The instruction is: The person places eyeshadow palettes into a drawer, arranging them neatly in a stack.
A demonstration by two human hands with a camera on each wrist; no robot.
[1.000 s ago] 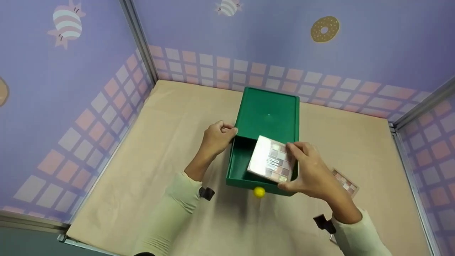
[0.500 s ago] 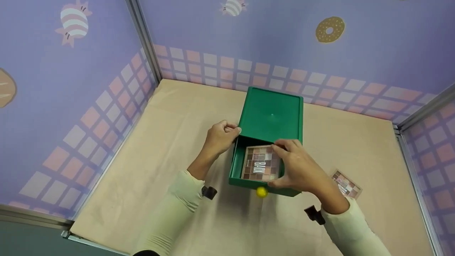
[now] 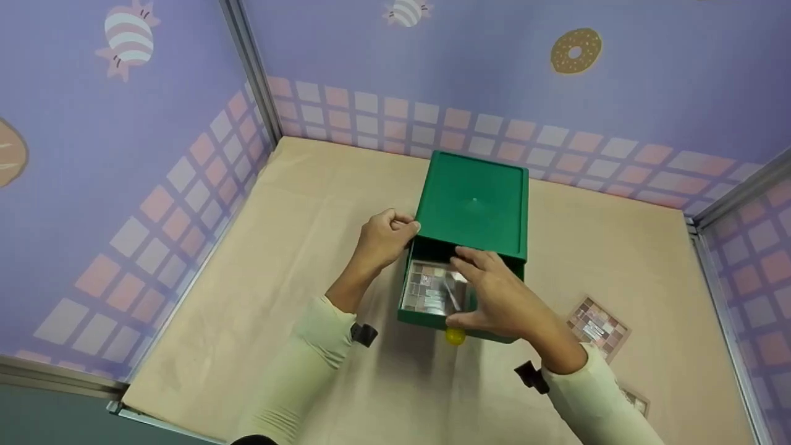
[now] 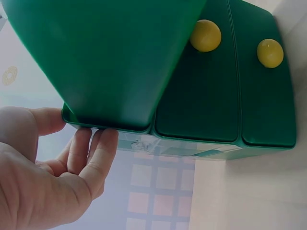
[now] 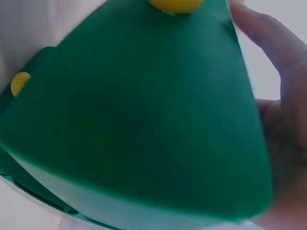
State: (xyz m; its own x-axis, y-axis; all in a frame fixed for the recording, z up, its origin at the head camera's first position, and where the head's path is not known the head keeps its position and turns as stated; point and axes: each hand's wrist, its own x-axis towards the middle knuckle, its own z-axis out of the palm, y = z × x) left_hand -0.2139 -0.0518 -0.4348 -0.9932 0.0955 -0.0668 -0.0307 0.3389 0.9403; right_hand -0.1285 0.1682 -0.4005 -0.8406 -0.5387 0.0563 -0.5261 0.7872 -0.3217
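Note:
A green drawer cabinet (image 3: 474, 198) with yellow knobs stands on the cloth, its top drawer (image 3: 422, 317) pulled out. My left hand (image 3: 384, 238) pinches the cabinet's upper left edge, with the thumb on one side and fingertips on the other in the left wrist view. Inside the drawer lies an eyeshadow palette (image 3: 429, 289) under a shiny clear lid. My right hand (image 3: 500, 300) hovers over the palette's right part, fingers spread, its thumb by the drawer's front rim. In the right wrist view, the drawer hides most of the fingers.
A second palette (image 3: 598, 324) lies on the cloth to the right, and a third (image 3: 635, 402) is partly covered by the right sleeve. Two lower drawers with yellow knobs (image 4: 270, 53) are closed. Patterned purple walls (image 3: 395, 74) surround the table.
My right hand has moved left and lowered the eyeshadow palette from a tilt into the drawer, and its fingers have loosened from it. My left hand keeps its hold on the cabinet edge.

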